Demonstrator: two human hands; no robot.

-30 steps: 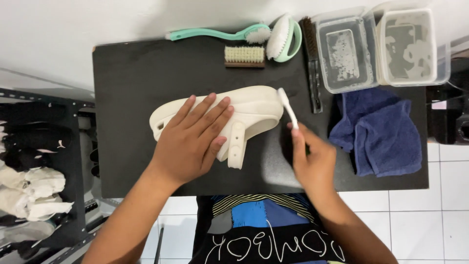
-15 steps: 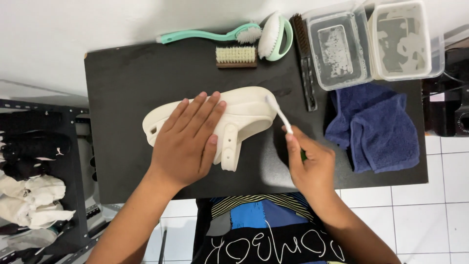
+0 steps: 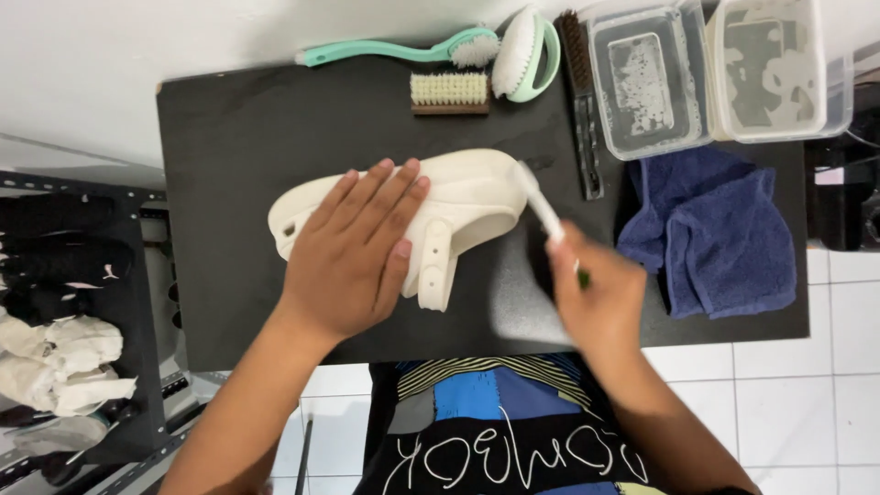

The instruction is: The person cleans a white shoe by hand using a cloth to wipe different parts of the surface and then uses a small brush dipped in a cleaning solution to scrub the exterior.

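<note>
A cream clog shoe (image 3: 467,197) lies on its side on the black table (image 3: 238,137), with its strap hanging toward me. My left hand (image 3: 353,257) lies flat on the shoe's middle and heel, fingers spread, pressing it down. My right hand (image 3: 600,298) is closed around a small white brush (image 3: 541,206), whose head touches the shoe's toe end. The right hand is blurred by motion.
Along the table's back edge lie a mint long-handled brush (image 3: 394,50), a wooden brush (image 3: 449,92), a round mint brush (image 3: 524,53) and a dark brush (image 3: 582,110). Two clear plastic tubs (image 3: 646,78) (image 3: 770,64) stand back right above a blue towel (image 3: 720,234). Shoe rack (image 3: 64,302) on the left.
The small white brush has moved left along the shoe's toe end with my right hand. My left hand has stayed pressed on the shoe.
</note>
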